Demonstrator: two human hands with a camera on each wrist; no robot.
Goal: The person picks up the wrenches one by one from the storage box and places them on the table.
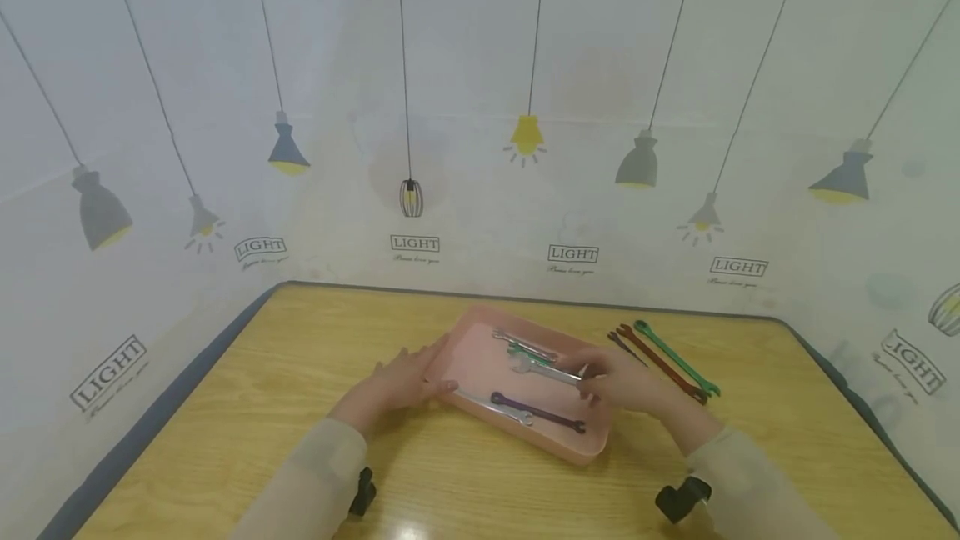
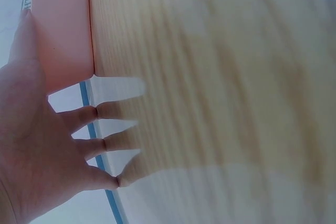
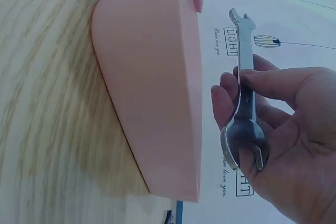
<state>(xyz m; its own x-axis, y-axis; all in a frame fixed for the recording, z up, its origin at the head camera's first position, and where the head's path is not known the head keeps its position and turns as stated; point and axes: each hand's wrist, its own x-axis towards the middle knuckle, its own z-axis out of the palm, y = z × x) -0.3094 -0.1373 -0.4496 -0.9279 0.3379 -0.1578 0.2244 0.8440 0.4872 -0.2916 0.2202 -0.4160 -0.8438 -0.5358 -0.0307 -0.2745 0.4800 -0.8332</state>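
Observation:
In the head view my right hand [image 1: 618, 377] grips a silver open-end wrench [image 1: 546, 370] over the pink tray [image 1: 468, 357]. The right wrist view shows that wrench [image 3: 245, 95] pinched between thumb and fingers, its lower jaw end lying against the palm. My left hand [image 1: 401, 377] rests at the tray's left end, thumb by the rim; in the left wrist view its other fingers [image 2: 84, 148] spread straight to the table. Inside the tray lie another silver wrench [image 1: 517, 342], a green wrench [image 1: 516, 348], a dark purple wrench [image 1: 536, 412] and a silver wrench [image 1: 502, 409] along the near wall.
Right of the tray, a small dark wrench [image 1: 625, 346], a red-brown wrench [image 1: 660, 361] and a green wrench [image 1: 678, 359] lie side by side on the wooden table [image 1: 300, 340]. A pale sheet [image 1: 480, 190] printed with lamps surrounds the table's back and sides.

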